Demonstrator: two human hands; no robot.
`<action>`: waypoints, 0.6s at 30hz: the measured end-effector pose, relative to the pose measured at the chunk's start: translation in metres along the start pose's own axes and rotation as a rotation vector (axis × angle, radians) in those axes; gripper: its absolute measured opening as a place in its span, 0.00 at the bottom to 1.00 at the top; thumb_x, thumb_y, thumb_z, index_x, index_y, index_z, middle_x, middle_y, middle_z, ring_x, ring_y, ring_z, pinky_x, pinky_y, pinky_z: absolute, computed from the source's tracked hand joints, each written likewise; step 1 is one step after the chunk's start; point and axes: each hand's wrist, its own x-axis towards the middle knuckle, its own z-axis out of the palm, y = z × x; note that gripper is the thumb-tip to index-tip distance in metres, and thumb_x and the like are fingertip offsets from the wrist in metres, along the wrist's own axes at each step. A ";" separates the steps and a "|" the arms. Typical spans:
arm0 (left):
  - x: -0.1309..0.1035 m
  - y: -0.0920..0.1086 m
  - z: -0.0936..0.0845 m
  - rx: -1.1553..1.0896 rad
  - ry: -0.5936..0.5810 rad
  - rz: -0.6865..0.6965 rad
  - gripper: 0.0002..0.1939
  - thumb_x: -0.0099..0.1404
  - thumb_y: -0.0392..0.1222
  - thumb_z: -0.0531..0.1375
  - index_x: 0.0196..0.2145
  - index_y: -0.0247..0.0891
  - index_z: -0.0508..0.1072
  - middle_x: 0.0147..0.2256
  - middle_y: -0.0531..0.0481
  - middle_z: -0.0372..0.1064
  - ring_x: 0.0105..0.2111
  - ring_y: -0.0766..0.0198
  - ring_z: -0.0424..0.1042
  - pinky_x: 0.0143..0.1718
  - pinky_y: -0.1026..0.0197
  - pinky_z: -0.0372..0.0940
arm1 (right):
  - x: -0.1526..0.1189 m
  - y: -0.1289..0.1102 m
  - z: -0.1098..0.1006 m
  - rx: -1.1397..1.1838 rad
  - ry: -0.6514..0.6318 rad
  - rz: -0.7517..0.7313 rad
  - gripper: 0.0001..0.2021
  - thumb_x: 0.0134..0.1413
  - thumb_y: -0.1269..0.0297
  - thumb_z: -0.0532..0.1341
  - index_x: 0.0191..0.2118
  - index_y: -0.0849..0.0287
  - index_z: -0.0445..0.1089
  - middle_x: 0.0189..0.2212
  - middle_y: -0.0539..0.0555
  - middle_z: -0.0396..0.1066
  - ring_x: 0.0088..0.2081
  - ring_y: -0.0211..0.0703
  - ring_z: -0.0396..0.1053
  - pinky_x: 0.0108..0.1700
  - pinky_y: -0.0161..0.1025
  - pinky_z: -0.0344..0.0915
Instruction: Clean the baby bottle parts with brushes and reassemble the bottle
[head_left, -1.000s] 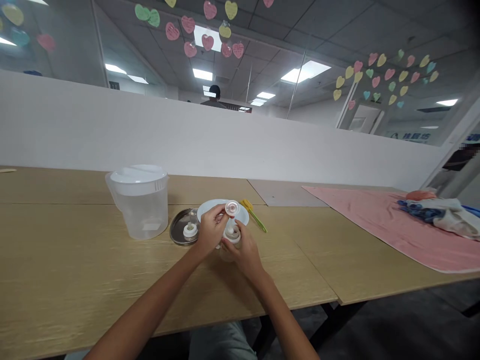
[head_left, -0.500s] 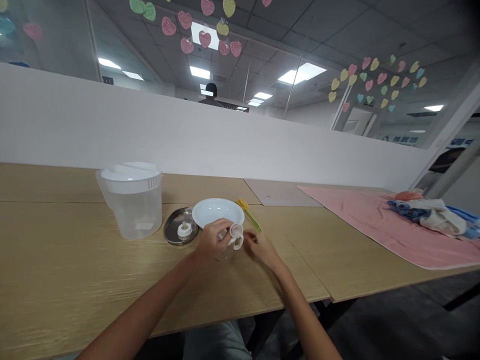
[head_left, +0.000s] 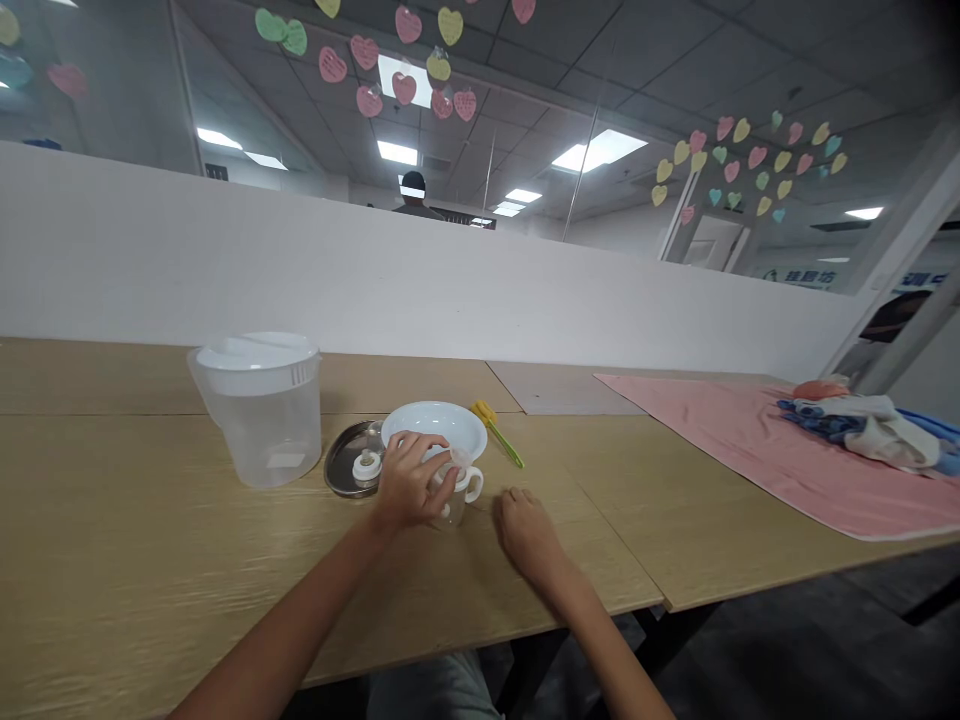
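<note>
Steadying looks like the step in hand: the left hand (head_left: 409, 487) has its fingers (head_left: 442, 487) curled around a small clear handled cup (head_left: 459, 490) on the tabletop (head_left: 150, 560), just before the white bowl (head_left: 435, 426). The right hand (head_left: 525, 530) rests empty beside it, fingers loosely bent. The cup's contents stay hidden; a firmer grip seems needed next

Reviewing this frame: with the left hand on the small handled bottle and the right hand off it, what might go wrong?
1. Only the left hand grips the small clear bottle with white handles; the right hand rests on the wooden table, so the bottle may tip.
2. The white bowl sits right behind it and might get knocked.
</note>
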 end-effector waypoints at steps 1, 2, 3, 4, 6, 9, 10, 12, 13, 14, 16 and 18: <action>0.000 -0.005 -0.002 0.047 0.008 0.056 0.09 0.58 0.41 0.55 0.33 0.40 0.74 0.35 0.47 0.71 0.34 0.59 0.66 0.41 0.53 0.55 | -0.004 0.003 -0.001 -0.044 -0.011 0.023 0.15 0.52 0.80 0.47 0.39 0.68 0.68 0.39 0.64 0.69 0.43 0.48 0.65 0.43 0.39 0.57; -0.001 -0.011 -0.004 0.085 0.012 0.091 0.09 0.58 0.42 0.56 0.33 0.40 0.74 0.34 0.48 0.72 0.34 0.60 0.66 0.40 0.53 0.55 | -0.008 0.007 -0.002 -0.078 -0.012 0.054 0.15 0.52 0.81 0.47 0.40 0.68 0.68 0.39 0.64 0.69 0.43 0.48 0.65 0.43 0.39 0.57; -0.002 -0.018 -0.006 0.116 0.019 0.101 0.08 0.58 0.42 0.56 0.33 0.40 0.74 0.33 0.48 0.72 0.33 0.60 0.66 0.40 0.54 0.55 | -0.015 0.015 -0.003 -0.103 0.003 0.088 0.15 0.52 0.81 0.47 0.40 0.67 0.67 0.39 0.65 0.69 0.42 0.49 0.65 0.42 0.40 0.57; -0.004 -0.026 -0.009 0.146 0.025 0.080 0.08 0.58 0.42 0.55 0.32 0.41 0.74 0.33 0.49 0.72 0.32 0.60 0.66 0.40 0.55 0.55 | -0.022 0.024 -0.005 -0.127 0.015 0.124 0.14 0.52 0.81 0.47 0.39 0.67 0.67 0.38 0.65 0.69 0.41 0.50 0.66 0.41 0.40 0.57; -0.008 -0.042 -0.013 0.220 0.033 -0.041 0.09 0.60 0.41 0.54 0.30 0.40 0.74 0.32 0.48 0.72 0.32 0.61 0.67 0.40 0.55 0.55 | -0.038 0.048 -0.011 -0.162 0.072 0.111 0.14 0.50 0.82 0.47 0.36 0.66 0.66 0.35 0.65 0.69 0.38 0.50 0.66 0.39 0.40 0.56; -0.016 -0.066 -0.017 0.366 -0.051 -0.327 0.13 0.63 0.41 0.49 0.33 0.38 0.73 0.35 0.45 0.72 0.37 0.58 0.67 0.41 0.55 0.55 | -0.051 0.080 -0.027 -0.171 0.143 0.126 0.13 0.48 0.84 0.47 0.32 0.64 0.63 0.28 0.61 0.68 0.32 0.47 0.66 0.33 0.38 0.55; -0.019 -0.072 -0.018 0.401 -0.104 -0.409 0.14 0.64 0.41 0.48 0.34 0.37 0.73 0.36 0.44 0.71 0.38 0.57 0.66 0.42 0.55 0.56 | -0.050 0.084 -0.034 -0.158 0.178 0.156 0.12 0.48 0.83 0.47 0.32 0.63 0.62 0.26 0.59 0.68 0.30 0.46 0.65 0.30 0.37 0.53; -0.023 -0.081 -0.018 0.434 -0.197 -0.509 0.15 0.64 0.42 0.48 0.36 0.35 0.73 0.36 0.43 0.70 0.40 0.54 0.66 0.41 0.55 0.56 | -0.035 0.082 -0.048 -0.124 0.248 0.198 0.09 0.52 0.78 0.48 0.34 0.62 0.61 0.24 0.57 0.67 0.27 0.45 0.65 0.28 0.37 0.50; -0.025 -0.084 -0.017 0.438 -0.225 -0.530 0.14 0.63 0.41 0.49 0.36 0.35 0.73 0.36 0.42 0.70 0.39 0.54 0.67 0.40 0.56 0.57 | -0.023 0.075 -0.053 -0.110 0.254 0.181 0.08 0.54 0.77 0.48 0.34 0.62 0.62 0.25 0.57 0.68 0.27 0.45 0.65 0.29 0.37 0.51; -0.027 -0.085 -0.015 0.440 -0.244 -0.544 0.14 0.62 0.41 0.50 0.37 0.35 0.73 0.37 0.42 0.70 0.38 0.54 0.67 0.39 0.56 0.57 | -0.008 0.065 -0.057 -0.098 0.241 0.154 0.09 0.55 0.76 0.47 0.35 0.62 0.62 0.26 0.59 0.69 0.27 0.46 0.66 0.29 0.37 0.51; -0.029 -0.087 -0.013 0.435 -0.286 -0.580 0.14 0.61 0.40 0.51 0.41 0.36 0.71 0.39 0.43 0.69 0.37 0.56 0.68 0.38 0.57 0.58 | 0.025 0.043 -0.060 -0.062 0.185 0.090 0.10 0.56 0.76 0.47 0.36 0.64 0.64 0.30 0.63 0.71 0.30 0.47 0.68 0.33 0.39 0.54; -0.030 -0.086 -0.012 0.429 -0.332 -0.621 0.14 0.61 0.41 0.50 0.42 0.37 0.70 0.41 0.43 0.68 0.37 0.57 0.68 0.38 0.58 0.59 | 0.053 0.022 -0.058 0.014 0.168 0.064 0.10 0.57 0.74 0.48 0.37 0.64 0.66 0.33 0.63 0.71 0.34 0.47 0.69 0.39 0.41 0.56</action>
